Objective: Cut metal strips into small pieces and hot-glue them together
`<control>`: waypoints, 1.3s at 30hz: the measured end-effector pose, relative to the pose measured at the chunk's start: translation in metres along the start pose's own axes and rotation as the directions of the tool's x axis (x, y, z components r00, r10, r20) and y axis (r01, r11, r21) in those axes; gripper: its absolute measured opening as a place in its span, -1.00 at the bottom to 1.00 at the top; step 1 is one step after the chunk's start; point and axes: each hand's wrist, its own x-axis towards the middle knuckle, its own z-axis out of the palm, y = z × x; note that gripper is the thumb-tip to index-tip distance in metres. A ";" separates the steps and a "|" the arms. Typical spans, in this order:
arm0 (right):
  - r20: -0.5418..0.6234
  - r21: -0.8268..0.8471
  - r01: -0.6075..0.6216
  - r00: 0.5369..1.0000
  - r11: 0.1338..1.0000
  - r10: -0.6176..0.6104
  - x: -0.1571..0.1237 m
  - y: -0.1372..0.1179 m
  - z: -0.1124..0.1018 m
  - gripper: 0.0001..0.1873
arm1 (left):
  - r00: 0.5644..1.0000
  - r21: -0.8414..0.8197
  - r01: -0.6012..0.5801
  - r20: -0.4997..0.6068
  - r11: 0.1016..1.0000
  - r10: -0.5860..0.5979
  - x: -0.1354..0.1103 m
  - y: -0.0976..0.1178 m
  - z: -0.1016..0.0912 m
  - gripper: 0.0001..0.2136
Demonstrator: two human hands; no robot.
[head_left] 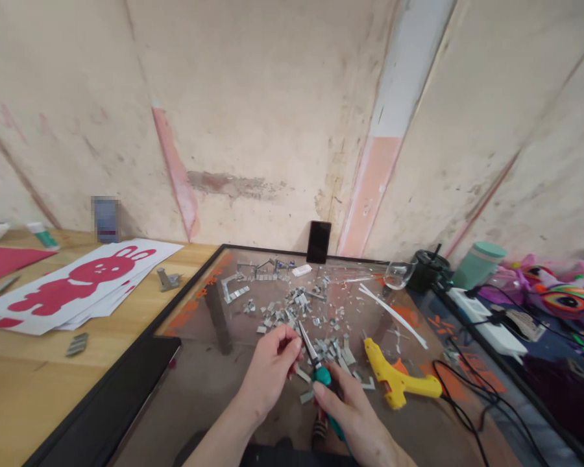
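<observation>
My right hand (353, 408) is wrapped around the teal handles of a pair of long-nose pliers (311, 347), whose metal jaws point up and away from me. Close beside the jaws, on the left, my left hand (275, 360) has its thumb and fingers pinched together; whatever they hold, if anything, is too small to make out. Beyond both hands lies a loose heap of small grey metal-looking pieces (296, 303) on a glass-topped table (194, 383). More grey strips (340, 353) lie right by the plier jaws.
A yellow glue gun (399, 379) with a black cord lies to the right. A white strip (394, 314), a clear cup (399, 275) and a white power strip (486, 324) are farther right. A phone (318, 242) leans on the wall. Rabbit cut-out sheets (160, 256) lie left.
</observation>
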 end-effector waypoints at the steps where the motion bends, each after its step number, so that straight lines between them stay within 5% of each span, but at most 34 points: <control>1: 0.002 -0.003 -0.001 1.000 1.000 0.001 0.000 -0.002 0.000 -0.62 | 1.000 0.011 -0.004 0.001 1.000 0.004 0.000 0.000 0.000 -0.81; 11: -0.007 0.097 -0.142 0.990 0.985 0.144 -0.004 -0.014 0.004 -0.57 | 0.999 0.069 -0.042 0.016 0.997 0.040 0.001 -0.003 -0.001 -0.88; 27: -0.002 -0.008 -0.072 0.997 0.997 0.072 -0.005 -0.013 -0.001 -0.63 | 1.000 0.029 0.016 -0.028 0.999 -0.015 -0.001 0.002 0.001 -0.87; 39: -0.008 -0.228 0.014 1.000 0.974 -0.017 -0.005 -0.018 -0.004 -0.72 | 0.981 -0.181 0.181 0.100 0.967 -0.165 -0.004 0.008 0.003 -0.76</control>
